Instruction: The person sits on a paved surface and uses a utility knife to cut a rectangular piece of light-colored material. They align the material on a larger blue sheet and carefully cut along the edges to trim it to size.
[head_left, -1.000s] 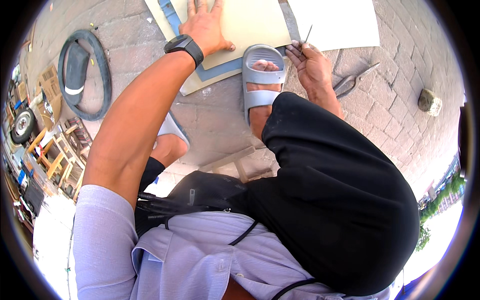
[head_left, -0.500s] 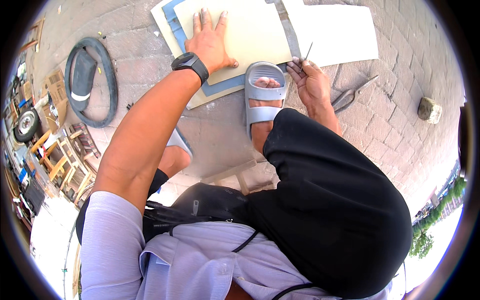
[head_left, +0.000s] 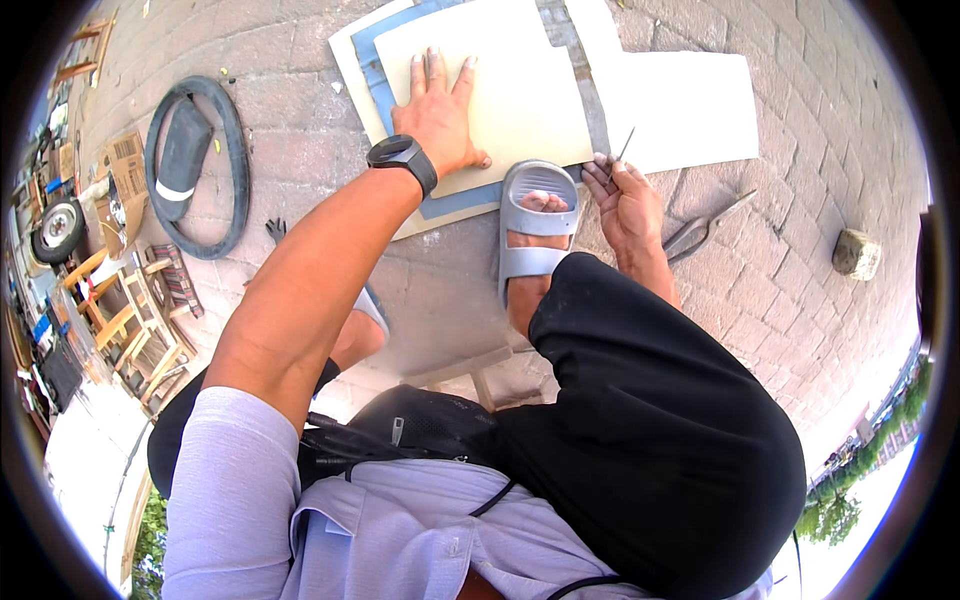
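seemingly layered already, still unaligned: pressing one flat cream top sheet over one blue sheet on brick paving with a wide-fingered bare left hand; pinching one thin, dark, pointed tool in a bare right hand by the corner, near one pair of grey metal shears.

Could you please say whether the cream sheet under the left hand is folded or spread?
Spread: the cream sheet lies flat beneath the left hand, its edges showing.

The blue sheet lies partly hidden beneath the cream sheet, its top cropped.
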